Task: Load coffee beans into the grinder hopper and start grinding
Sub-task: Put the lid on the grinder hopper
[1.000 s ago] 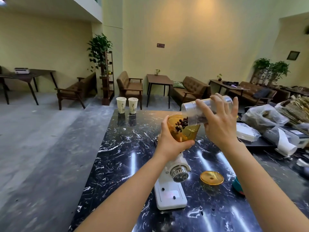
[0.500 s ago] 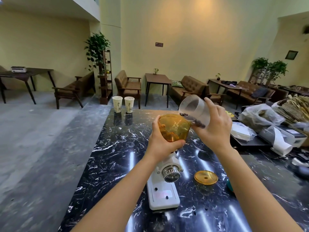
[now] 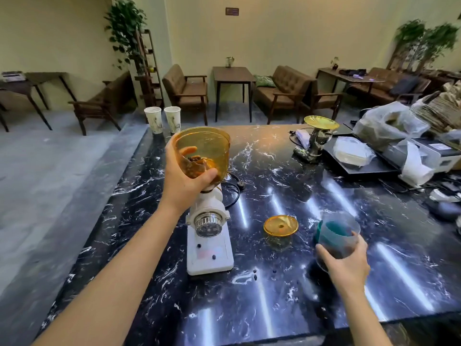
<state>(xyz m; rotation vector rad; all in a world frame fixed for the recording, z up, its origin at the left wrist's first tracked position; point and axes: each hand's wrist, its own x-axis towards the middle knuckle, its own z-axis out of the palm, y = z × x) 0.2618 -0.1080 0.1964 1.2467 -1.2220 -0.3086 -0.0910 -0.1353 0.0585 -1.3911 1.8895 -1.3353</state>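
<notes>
Nearest us, our right hand (image 3: 345, 264) wraps around a clear plastic cup (image 3: 336, 237), low over the black marble counter (image 3: 324, 295) to the right of the white coffee grinder (image 3: 209, 236). Between cup and grinder lies the amber hopper lid (image 3: 281, 225). Farther on, our left hand (image 3: 185, 181) grips the amber hopper (image 3: 203, 152) atop the grinder, coffee beans (image 3: 194, 159) lying at its bottom. Beyond the grinder stand two paper cups (image 3: 163, 119).

We see pale yellow walls (image 3: 287, 33) and a grey floor (image 3: 50, 158). Brown armchairs (image 3: 187, 91) and a sofa (image 3: 287, 91) flank a dark wooden table (image 3: 232, 74). A leafy plant (image 3: 124, 26) tops a shelf (image 3: 149, 71). Ceiling lights streak the black marble counter (image 3: 274, 308).
</notes>
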